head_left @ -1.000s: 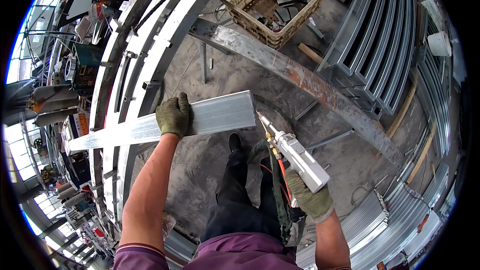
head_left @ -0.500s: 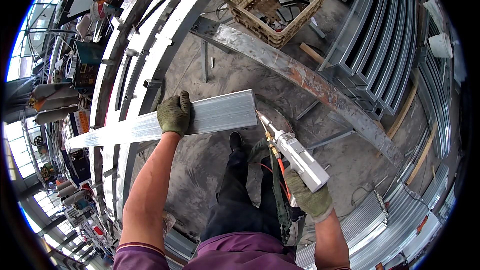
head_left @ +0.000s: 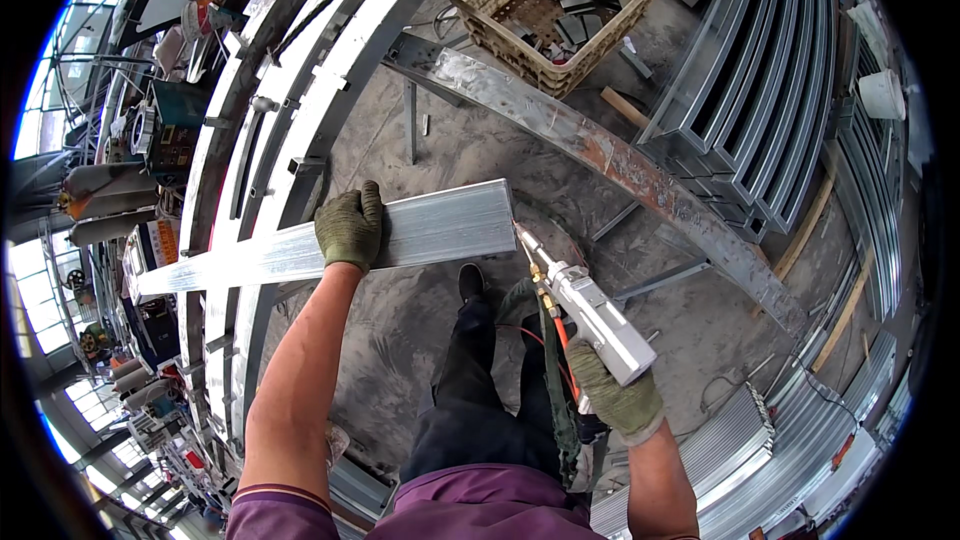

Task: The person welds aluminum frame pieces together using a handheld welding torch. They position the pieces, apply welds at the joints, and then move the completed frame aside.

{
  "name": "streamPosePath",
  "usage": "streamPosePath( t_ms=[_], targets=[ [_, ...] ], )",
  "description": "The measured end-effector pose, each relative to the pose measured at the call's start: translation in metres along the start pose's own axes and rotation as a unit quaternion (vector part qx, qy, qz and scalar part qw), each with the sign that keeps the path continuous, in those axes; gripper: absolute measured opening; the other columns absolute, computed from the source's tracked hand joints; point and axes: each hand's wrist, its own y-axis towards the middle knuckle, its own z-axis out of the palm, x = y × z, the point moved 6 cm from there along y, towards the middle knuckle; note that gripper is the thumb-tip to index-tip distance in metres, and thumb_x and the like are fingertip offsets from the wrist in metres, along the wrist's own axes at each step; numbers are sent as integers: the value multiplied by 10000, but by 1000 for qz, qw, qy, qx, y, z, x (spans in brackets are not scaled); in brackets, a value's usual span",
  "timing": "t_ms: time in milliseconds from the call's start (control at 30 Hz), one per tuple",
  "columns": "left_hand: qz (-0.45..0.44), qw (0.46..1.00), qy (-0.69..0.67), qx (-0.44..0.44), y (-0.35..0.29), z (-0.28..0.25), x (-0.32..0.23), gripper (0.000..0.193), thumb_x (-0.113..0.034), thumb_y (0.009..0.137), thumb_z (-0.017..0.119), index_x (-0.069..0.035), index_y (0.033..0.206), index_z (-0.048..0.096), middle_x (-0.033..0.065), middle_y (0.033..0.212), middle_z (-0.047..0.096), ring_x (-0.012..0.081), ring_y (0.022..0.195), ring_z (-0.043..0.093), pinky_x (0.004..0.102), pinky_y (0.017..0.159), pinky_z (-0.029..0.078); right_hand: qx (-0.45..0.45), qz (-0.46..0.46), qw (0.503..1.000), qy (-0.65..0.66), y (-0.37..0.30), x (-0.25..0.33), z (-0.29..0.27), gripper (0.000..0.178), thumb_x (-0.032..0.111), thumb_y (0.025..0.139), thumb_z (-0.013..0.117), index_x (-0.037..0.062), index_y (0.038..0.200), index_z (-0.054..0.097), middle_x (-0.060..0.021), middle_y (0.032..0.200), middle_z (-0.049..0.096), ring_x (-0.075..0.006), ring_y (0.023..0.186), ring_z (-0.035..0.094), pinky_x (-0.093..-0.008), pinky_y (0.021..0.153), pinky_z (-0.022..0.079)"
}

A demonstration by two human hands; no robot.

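Observation:
A flat silvery metal tube [head_left: 447,223] lies crosswise in front of me, its left part resting over the long steel rails. My left hand [head_left: 348,228], in a green work glove, is closed over the tube's middle, with the fingers curled across its far edge. A silver-grey welding gun [head_left: 598,318] with a thin copper-coloured tip is gripped in my gloved right hand [head_left: 620,392]. Its tip points up and left at the lower part of the tube's right end; whether it touches, I cannot tell. An orange hose [head_left: 565,348] and a dark-sleeved cable [head_left: 556,410] hang from the gun.
A rusty steel beam [head_left: 590,150] runs diagonally beyond the tube. Behind it stands a cream plastic crate [head_left: 520,50] of metal offcuts. Stacked metal tubes [head_left: 745,130] fill the far right, more bundled lengths [head_left: 720,440] the near right. Long steel rails [head_left: 330,100] and cluttered equipment line the left.

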Motion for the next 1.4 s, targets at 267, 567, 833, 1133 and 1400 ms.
streamPosePath(
  t_ms=[267, 567, 833, 1133, 1400],
  targets=[
    [-3, 1000, -6, -4, 0, -2, -2, 581, -502, 1069, 462, -64, 801, 734, 229, 871, 723, 451, 908, 661, 554, 876, 459, -12, 21, 999, 25, 1, 1, 5, 266, 136, 923, 829, 17, 1148, 751, -117, 984, 794, -222, 861, 786, -335, 706, 603],
    [1, 1000, -7, -4, -1, -2, -1, 566, -504, 1072, 481, -59, 828, 731, 233, 892, 722, 460, 910, 670, 561, 843, 480, -12, -59, 997, -45, 2, 8, 4, 256, 146, 929, 820, 22, 1144, 755, -115, 985, 798, -237, 868, 795, -338, 712, 616],
    [10, 1000, -5, -18, 0, -2, -1, 572, -513, 1073, 494, -56, 818, 725, 234, 873, 713, 469, 885, 667, 571, 804, 485, 18, -35, 998, -42, 3, 6, 6, 316, 119, 951, 784, -9, 1230, 710, -119, 1060, 772, -220, 942, 750, -341, 800, 593],
    [7, 1000, -3, -19, -1, -2, -1, 575, -516, 1073, 492, -57, 814, 722, 233, 878, 715, 467, 893, 668, 569, 810, 487, 33, -24, 999, -34, 3, 6, 7, 348, 98, 958, 770, -18, 1277, 694, -136, 1125, 762, -226, 1008, 735, -346, 870, 579],
    [-1, 1000, -4, -2, -1, -2, -2, 581, -510, 1076, 465, -63, 822, 735, 221, 882, 723, 446, 906, 671, 547, 861, 473, 32, -22, 999, -4, 2, 6, 8, 327, 85, 952, 774, -19, 1252, 700, -119, 1096, 766, -210, 974, 733, -340, 840, 581]
  ],
)
